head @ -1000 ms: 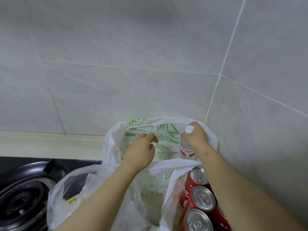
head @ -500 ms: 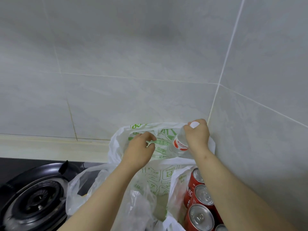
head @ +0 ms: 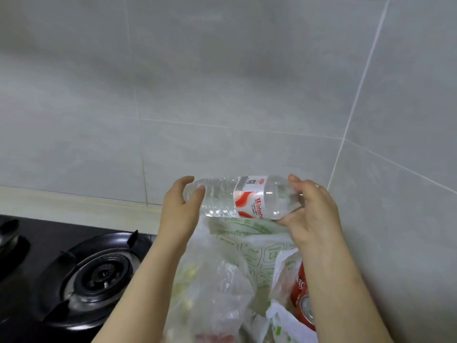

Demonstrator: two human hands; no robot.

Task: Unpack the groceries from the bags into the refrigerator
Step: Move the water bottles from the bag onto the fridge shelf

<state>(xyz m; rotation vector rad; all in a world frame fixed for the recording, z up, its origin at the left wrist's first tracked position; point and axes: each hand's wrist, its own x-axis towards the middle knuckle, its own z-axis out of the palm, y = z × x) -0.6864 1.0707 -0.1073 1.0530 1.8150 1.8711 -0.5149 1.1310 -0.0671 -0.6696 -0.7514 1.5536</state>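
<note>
Clear plastic water bottle with red-and-white label (head: 247,198), long axis held level, is clasped at base by left hand (head: 179,209), at neck by right hand (head: 312,214).

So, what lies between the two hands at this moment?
Only the clear plastic water bottle with a red-and-white label, lying sideways: the left hand holds its base, the right hand its top end. The head view shows this.

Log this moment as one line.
water bottle: sideways above white bag | left hand: holds base end | right hand: grips other end
</note>
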